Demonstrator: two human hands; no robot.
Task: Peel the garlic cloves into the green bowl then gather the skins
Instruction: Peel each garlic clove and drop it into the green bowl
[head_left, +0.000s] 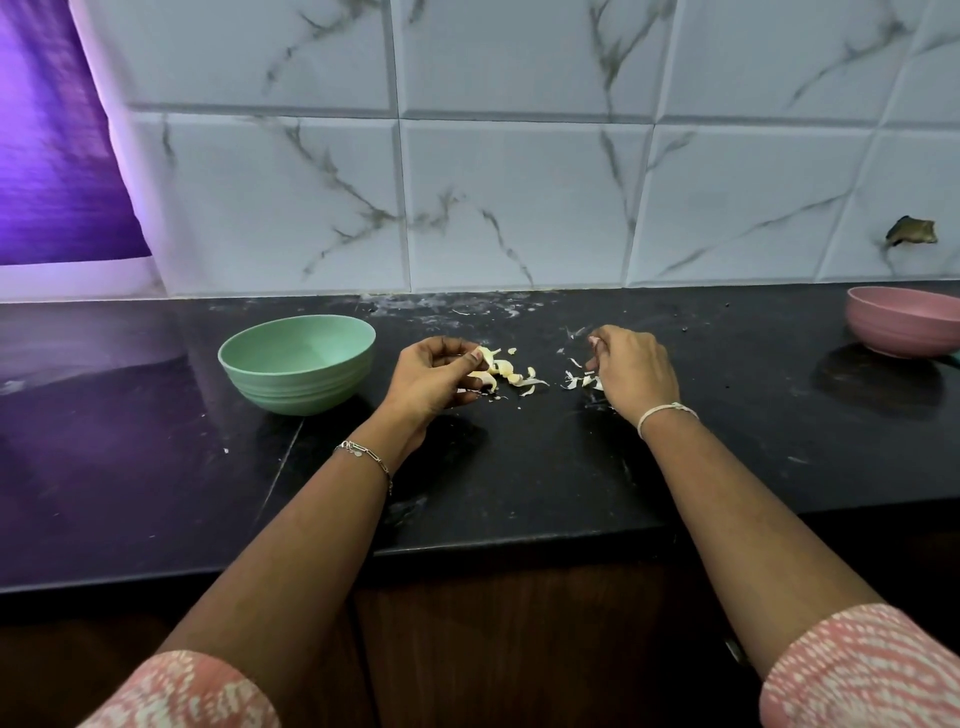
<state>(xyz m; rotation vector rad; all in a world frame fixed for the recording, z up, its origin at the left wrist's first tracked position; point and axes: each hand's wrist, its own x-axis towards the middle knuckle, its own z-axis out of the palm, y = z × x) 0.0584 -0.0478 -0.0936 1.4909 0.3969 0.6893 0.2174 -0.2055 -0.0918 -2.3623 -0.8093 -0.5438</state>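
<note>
The garlic skins (511, 371) are scattered on the black counter (519, 493) in two little clumps, a bigger curly pile next to the left hand (434, 376) and a thinner, flakier bunch (579, 379) tucked against the right hand (631, 371). The green bowl (297, 364) sits just left of the left hand, and from this angle I can't see any cloves inside it, only the near inner wall, so no idea how full it is. Looks to me like the peeling is done and this is the gathering part. Left hand is curled with thumb and fingers pinched together on a few skins at the edge of the big pile. Right hand is knuckles-up with the fingers folded down onto its pile, and I honestly can't tell if it's actually got hold of anything or is only resting on top. There's a pink bowl (906, 322) way off at the right end of the counter, well apart from all this, nothing to do with it as far as I can see. If it were me, I'd quit pinching bits one at a time, since these papery skins are light and skitter off. Better to cup both hands flat on the counter and sweep the two piles toward each other into one heap in the gap between them, slowly. The tiny crumbs near the wall would want a second pass.
</note>
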